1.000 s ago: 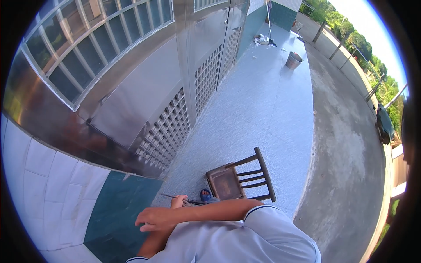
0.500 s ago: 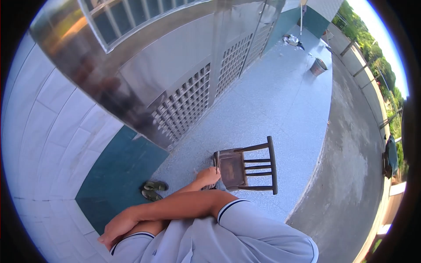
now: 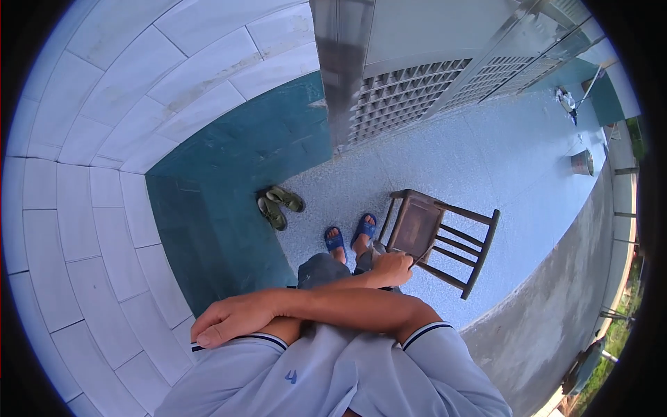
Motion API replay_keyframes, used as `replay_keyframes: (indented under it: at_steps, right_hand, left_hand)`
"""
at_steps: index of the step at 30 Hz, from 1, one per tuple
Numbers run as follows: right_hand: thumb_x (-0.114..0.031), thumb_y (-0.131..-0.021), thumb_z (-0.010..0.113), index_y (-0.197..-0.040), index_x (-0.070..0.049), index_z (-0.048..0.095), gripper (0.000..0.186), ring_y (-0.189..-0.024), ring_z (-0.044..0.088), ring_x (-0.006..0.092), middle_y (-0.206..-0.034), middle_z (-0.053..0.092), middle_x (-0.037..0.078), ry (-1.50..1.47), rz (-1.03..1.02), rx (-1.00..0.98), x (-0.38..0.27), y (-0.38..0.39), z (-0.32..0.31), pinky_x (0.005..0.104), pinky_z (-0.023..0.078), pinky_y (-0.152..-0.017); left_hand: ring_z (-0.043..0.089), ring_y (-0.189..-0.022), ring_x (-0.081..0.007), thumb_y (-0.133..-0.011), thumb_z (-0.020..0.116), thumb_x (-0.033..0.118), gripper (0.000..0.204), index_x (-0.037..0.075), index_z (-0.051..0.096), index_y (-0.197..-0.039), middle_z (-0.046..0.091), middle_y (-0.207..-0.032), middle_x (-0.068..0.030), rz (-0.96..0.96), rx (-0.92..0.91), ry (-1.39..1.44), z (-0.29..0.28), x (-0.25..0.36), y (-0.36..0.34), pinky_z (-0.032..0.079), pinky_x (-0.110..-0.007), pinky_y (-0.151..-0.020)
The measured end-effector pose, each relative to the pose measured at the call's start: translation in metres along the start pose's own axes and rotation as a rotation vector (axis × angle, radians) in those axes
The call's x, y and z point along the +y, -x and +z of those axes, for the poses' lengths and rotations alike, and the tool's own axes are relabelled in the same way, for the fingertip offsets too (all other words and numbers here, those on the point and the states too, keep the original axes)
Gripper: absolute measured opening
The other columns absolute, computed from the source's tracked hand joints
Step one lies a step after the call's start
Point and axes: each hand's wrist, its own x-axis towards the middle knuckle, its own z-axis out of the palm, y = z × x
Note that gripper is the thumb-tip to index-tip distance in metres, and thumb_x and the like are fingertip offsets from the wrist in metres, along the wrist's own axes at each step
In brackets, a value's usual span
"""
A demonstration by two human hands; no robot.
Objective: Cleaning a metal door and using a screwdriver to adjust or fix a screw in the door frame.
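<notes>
My forearms are crossed in front of my light grey shirt. My left hand [image 3: 393, 270] reaches out past the right forearm, its fingers closed on a thin, stick-like thing [image 3: 421, 256] too small to name. It hovers above my knee, close to a small wooden chair [image 3: 417, 224] with a brown seat and a dark slatted back. My right hand [image 3: 235, 320] lies over my left upper arm by the sleeve, fingers outstretched and nothing visible in it. My feet wear blue sandals [image 3: 366, 226].
A pair of olive shoes [image 3: 279, 206] sits against the teal wall base [image 3: 229, 153]. Metal doors with grilles [image 3: 410, 97] line the pale speckled floor [image 3: 479, 153]. Farther off are a metal bucket [image 3: 582, 163] and a long-handled mop [image 3: 592, 82]. Beyond the floor's edge runs grey concrete [image 3: 535, 306].
My view has swung left, so the chair, doors and bucket appear farther right. The blue sandals now show. Both arms stay crossed, and the left hand still holds the thin thing.
</notes>
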Motion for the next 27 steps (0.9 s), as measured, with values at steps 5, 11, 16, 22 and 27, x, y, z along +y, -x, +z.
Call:
replay_keyframes:
  at_steps: [5, 11, 16, 22, 27]
  right_hand:
    - [-0.046, -0.096, 0.044, -0.086, -0.002, 0.061, 0.048, -0.078, 0.05, 0.0109, -0.081, 0.058, 0.001, 0.066, 0.16, -0.011, 0.013, 0.023, -0.012, 0.0299, 0.041, -0.072]
    - [-0.047, -0.094, 0.045, -0.088, 0.0, 0.063, 0.051, -0.081, 0.055, 0.0179, -0.084, 0.061, 0.007, 0.155, 0.529, 0.085, 0.012, 0.068, -0.02, 0.0329, 0.042, -0.077]
    - [-0.052, -0.095, 0.04, -0.097, -0.003, 0.061, 0.054, -0.091, 0.052, 0.0168, -0.096, 0.06, 0.006, 0.12, 0.082, -0.046, -0.023, 0.04, 0.042, 0.0318, 0.041, -0.08]
    - [-0.051, -0.096, 0.039, -0.089, -0.003, 0.063, 0.055, -0.084, 0.058, 0.023, -0.089, 0.061, 0.009, 0.298, 0.427, 0.024, 0.005, 0.115, 0.055, 0.0343, 0.044, -0.075]
    - [-0.025, -0.095, 0.048, -0.081, -0.002, 0.063, 0.031, -0.078, 0.058, 0.0254, -0.08, 0.06, 0.01, 0.787, 0.069, 0.479, 0.029, 0.258, 0.099, 0.0345, 0.045, -0.073]
  left_hand:
    - [0.064, -0.084, -0.0374, -0.075, 0.058, 0.024, 0.022, 0.005, 0.065, -0.085, 0.065, -0.09, -0.0185, 0.002, 0.028, -0.017, 0.0, 0.009, 0.003, 0.05, -0.049, -0.075]
    - [0.065, -0.086, -0.0374, -0.074, 0.059, 0.025, 0.028, 0.002, 0.068, -0.087, 0.066, -0.09, -0.0203, -0.007, -0.091, 0.021, 0.005, 0.028, 0.011, 0.051, -0.048, -0.075]
    - [0.066, -0.086, -0.0372, -0.074, 0.058, 0.024, 0.027, 0.001, 0.068, -0.085, 0.066, -0.089, -0.0219, 0.009, -0.085, -0.019, 0.023, 0.018, 0.011, 0.051, -0.048, -0.074]
    - [0.066, -0.082, -0.0371, -0.074, 0.054, 0.02, 0.027, -0.002, 0.07, -0.077, 0.066, -0.085, -0.0261, -0.141, -0.137, 0.115, 0.085, 0.045, -0.035, 0.051, -0.049, -0.07]
    - [0.065, -0.08, -0.0328, -0.081, 0.053, 0.025, 0.027, 0.002, 0.066, -0.087, 0.066, -0.084, -0.0201, -0.385, -0.129, 0.35, 0.122, 0.032, -0.027, 0.049, -0.041, -0.071]
